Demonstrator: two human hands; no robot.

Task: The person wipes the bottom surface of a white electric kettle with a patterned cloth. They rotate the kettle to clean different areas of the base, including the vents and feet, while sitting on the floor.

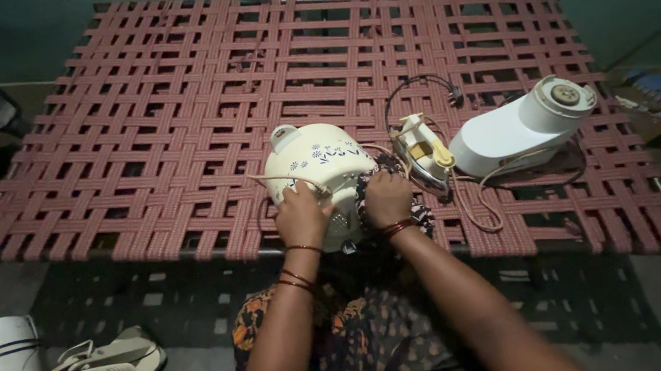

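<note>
Gripping a cream pot (pixel 320 170) tipped on its side at the near edge of a woven cot (pixel 170 130).
Left hand (pixel 300 213) clenched on the pot's rim; right hand (pixel 387 197) grasping dark patterned cloth (pixel 366 185) against it. Inside hidden, contents impossible to tell. Right of it: an iron (pixel 421 152), then a white cylinder jar (pixel 523 128) lying down.

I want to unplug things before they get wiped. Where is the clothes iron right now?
In the head view the clothes iron lies on the woven cot, right of centre, between the floral white pot and the white cylindrical appliance.
</note>
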